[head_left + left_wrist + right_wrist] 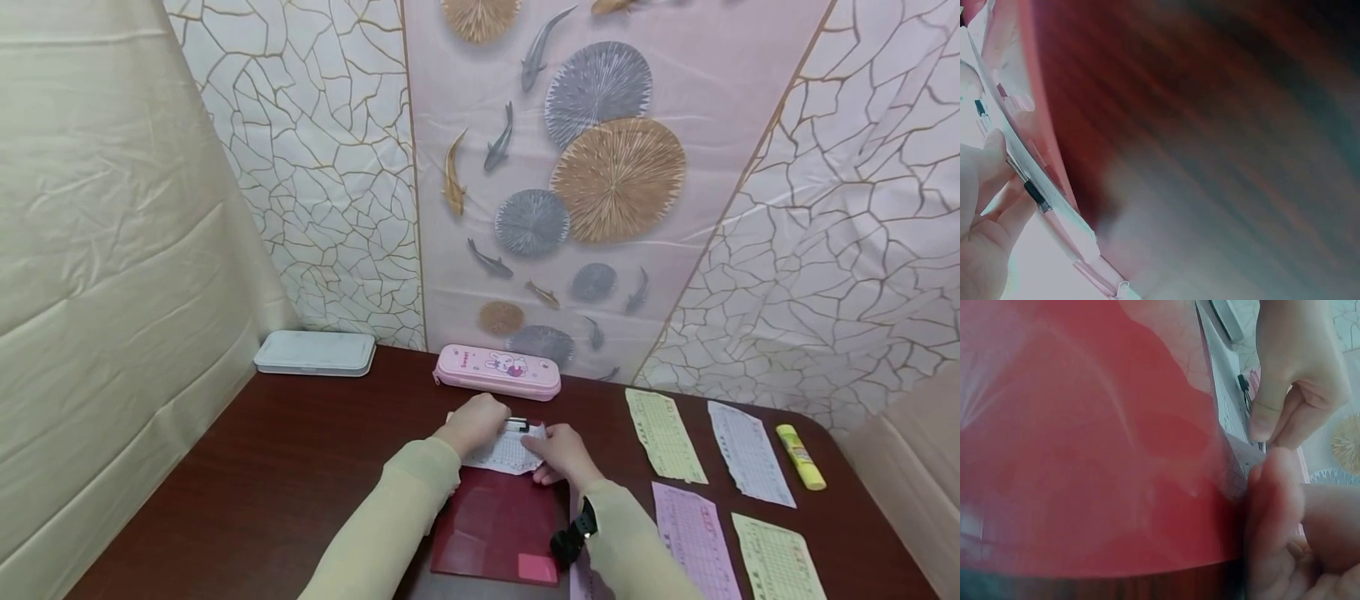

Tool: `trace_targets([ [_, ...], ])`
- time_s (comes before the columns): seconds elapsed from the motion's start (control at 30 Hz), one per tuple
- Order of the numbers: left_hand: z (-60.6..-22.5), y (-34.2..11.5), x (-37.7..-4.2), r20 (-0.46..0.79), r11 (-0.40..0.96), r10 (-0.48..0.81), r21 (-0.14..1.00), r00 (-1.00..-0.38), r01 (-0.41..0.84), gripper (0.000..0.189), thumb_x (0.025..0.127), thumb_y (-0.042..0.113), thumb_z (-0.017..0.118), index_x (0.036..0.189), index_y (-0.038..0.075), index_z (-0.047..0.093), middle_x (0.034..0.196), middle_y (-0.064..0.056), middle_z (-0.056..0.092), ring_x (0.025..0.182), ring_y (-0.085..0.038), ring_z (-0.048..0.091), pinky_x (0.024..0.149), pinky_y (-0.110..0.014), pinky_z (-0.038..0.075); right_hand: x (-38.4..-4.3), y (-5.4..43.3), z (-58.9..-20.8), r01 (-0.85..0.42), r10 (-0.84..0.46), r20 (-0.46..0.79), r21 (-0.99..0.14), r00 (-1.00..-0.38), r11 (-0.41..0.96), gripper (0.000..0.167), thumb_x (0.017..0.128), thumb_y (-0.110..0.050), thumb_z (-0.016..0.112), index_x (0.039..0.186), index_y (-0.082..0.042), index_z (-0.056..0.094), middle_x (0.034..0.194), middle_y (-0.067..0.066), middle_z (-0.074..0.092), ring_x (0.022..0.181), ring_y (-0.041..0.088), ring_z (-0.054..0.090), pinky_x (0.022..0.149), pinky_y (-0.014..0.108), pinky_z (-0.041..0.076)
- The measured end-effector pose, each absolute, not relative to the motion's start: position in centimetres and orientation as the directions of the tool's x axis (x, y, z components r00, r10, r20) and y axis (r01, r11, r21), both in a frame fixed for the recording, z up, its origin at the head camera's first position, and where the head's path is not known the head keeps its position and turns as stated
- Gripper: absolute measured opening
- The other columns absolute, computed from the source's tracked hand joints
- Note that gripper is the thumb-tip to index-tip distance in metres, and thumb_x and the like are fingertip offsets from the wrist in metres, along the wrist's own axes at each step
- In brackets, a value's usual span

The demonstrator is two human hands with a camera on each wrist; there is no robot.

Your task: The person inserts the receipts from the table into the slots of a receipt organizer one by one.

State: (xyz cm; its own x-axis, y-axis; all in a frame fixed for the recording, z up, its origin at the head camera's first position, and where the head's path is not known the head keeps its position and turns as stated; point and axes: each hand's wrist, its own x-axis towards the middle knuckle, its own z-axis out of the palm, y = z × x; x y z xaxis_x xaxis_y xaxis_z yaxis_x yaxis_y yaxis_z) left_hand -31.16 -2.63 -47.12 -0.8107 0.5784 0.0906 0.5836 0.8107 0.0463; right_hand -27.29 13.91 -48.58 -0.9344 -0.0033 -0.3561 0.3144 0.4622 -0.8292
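A dark red clipboard [495,525] lies in front of the person, with a small white printed paper slip [504,457] at its far end under a metal clip [519,424]. My left hand [477,422] grips the clip, thumb and fingers bent about it; its black-tipped wire [1034,192] shows beside the fingers in the left wrist view. At the slip's right edge, my right hand [566,454] pinches the paper, thumb on top. In the right wrist view the right hand [1279,531] sits at the board's edge, close below the left hand [1300,369].
A pink pencil case [498,372] lies just beyond the clipboard, and a white case [315,352] at the back left. Several printed slips lie to the right, including a yellow one [666,435] and a purple one [697,537]. A yellow glue stick [801,457] lies near the right edge.
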Motion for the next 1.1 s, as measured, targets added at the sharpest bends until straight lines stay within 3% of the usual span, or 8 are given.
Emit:
trace_targets([
  [0.27, -47.4, -2.6, -31.1, 0.152, 0.785, 0.615, -0.028, -0.773, 0.619, 0.02, 0.08, 0.007, 0.067, 0.065, 0.018, 0.058, 0.063, 0.008, 0.057, 0.068, -0.011, 0.056, 0.066, -0.024, 0.048, -28.0, 13.9, -48.7, 0.316, 0.024, -0.357, -0.793, -0.934, 0.522, 0.028, 0.087, -0.026, 0.068, 0.077, -0.005, 0.052, 0.05, 0.004, 0.053, 0.037, 0.009, 0.048, 0.038, 0.019, 0.043],
  [0.47, -47.2, -2.4, -31.2, 0.12, 0.808, 0.582, 0.027, -0.804, 0.589, 0.021, 0.08, 0.009, 0.067, 0.063, 0.016, 0.056, 0.063, 0.006, 0.054, 0.065, -0.011, 0.051, 0.065, -0.026, 0.047, -28.0, 13.9, -48.6, 0.322, 0.037, -0.358, -0.784, -0.933, 0.531, 0.028, 0.088, -0.027, 0.068, 0.077, -0.005, 0.054, 0.05, 0.005, 0.053, 0.037, 0.009, 0.047, 0.038, 0.019, 0.042],
  [0.7, -46.9, -2.7, -31.2, 0.07, 0.83, 0.545, 0.097, -0.835, 0.55, 0.001, 0.081, 0.015, 0.071, 0.082, 0.016, 0.072, 0.078, 0.004, 0.068, 0.077, -0.011, 0.062, 0.071, -0.026, 0.05, -27.3, 13.7, -48.3, 0.232, 0.023, -0.279, -0.751, -0.96, 0.618, 0.027, 0.087, -0.027, 0.067, 0.077, -0.005, 0.055, 0.049, 0.004, 0.053, 0.037, 0.009, 0.047, 0.036, 0.018, 0.039],
  [0.8, -47.1, -2.8, -31.3, 0.055, 0.834, 0.538, 0.11, -0.841, 0.541, 0.008, 0.082, 0.019, 0.072, 0.09, 0.018, 0.074, 0.084, 0.005, 0.07, 0.085, -0.012, 0.065, 0.076, -0.026, 0.051, -27.1, 13.8, -48.0, 0.197, 0.017, -0.242, -0.746, -0.97, 0.636, 0.025, 0.086, -0.023, 0.067, 0.075, -0.005, 0.053, 0.048, 0.003, 0.052, 0.037, 0.009, 0.047, 0.037, 0.019, 0.039],
  [1.1, -47.4, -2.8, -31.6, 0.072, 0.823, 0.551, 0.118, -0.831, 0.556, 0.008, 0.082, 0.021, 0.073, 0.089, 0.018, 0.074, 0.084, 0.007, 0.07, 0.086, -0.011, 0.065, 0.078, -0.026, 0.05, -27.4, 15.8, -46.8, 0.134, 0.01, -0.174, -0.719, -0.985, 0.682, 0.016, 0.085, -0.016, 0.067, 0.082, -0.001, 0.068, 0.056, 0.005, 0.058, 0.047, 0.012, 0.054, 0.044, 0.024, 0.048],
])
